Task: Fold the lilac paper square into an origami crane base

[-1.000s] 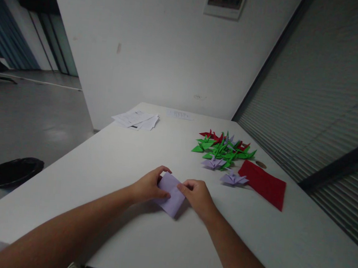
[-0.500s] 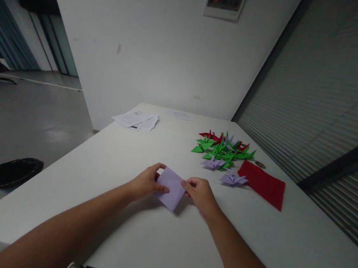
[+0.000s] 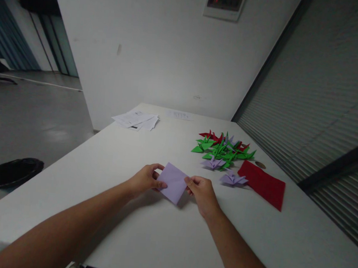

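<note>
— Start close in: how do your hands stand?
— Your left hand [image 3: 142, 181] is partly curled, thumb on the near face of the folded lavender paper [image 3: 173, 184], fingers at its left edge. Your right hand [image 3: 203, 193] pinches the right corner between thumb and fingers, mostly closed.
— And the paper itself?
— Between your hands, over the white tabletop [image 3: 146, 238], one corner pointing back towards you. It has shifted slightly away from you, and your left thumb has moved with it.
— What does that tell you?
— I'd judge you're repositioning it, not letting go; both grips look secure. I can't tell whether its low corner touches the surface.
— What lies past your right hand?
— Just beyond and to its right, a lavender paper crane [image 3: 233, 178]. Its wing tip is beside the red paper [image 3: 264, 185]; whether they touch, I can't tell. Farther out sits a cluster of mostly green paper cranes [image 3: 223, 153], with red and lavender ones among them.
— And beyond your left hand?
— Well apart from it, overlapping printed sheets [image 3: 134, 119] near the table's far edge.
</note>
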Tool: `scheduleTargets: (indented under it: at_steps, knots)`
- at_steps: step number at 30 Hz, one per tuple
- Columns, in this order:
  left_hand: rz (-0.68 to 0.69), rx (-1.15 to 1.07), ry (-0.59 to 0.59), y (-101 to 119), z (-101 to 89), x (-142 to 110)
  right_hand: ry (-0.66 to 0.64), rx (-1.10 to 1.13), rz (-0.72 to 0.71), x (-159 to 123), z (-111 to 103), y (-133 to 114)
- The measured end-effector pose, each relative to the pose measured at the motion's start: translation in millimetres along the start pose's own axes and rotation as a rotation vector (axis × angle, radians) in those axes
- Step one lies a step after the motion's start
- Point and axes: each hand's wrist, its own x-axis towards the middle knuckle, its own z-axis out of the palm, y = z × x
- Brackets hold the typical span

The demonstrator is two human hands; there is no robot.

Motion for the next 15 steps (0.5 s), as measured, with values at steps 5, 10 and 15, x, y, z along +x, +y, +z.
scheduleTargets:
  at_steps: [5, 10, 15]
  knots:
    - [0.000, -0.032, 0.017, 1.9, 0.6, -0.3, -0.034, -0.026, 0.015, -0.7, 2.6, 4.0]
    - [-0.005, -0.050, 0.017, 1.0, 1.6, -0.6, -0.144, 0.139, 0.030, -1.9, 4.1, 4.8]
    - [-0.010, -0.081, -0.016, -0.1, 5.0, -1.4, -0.278, 0.267, 0.084, -7.4, 11.3, 5.8]
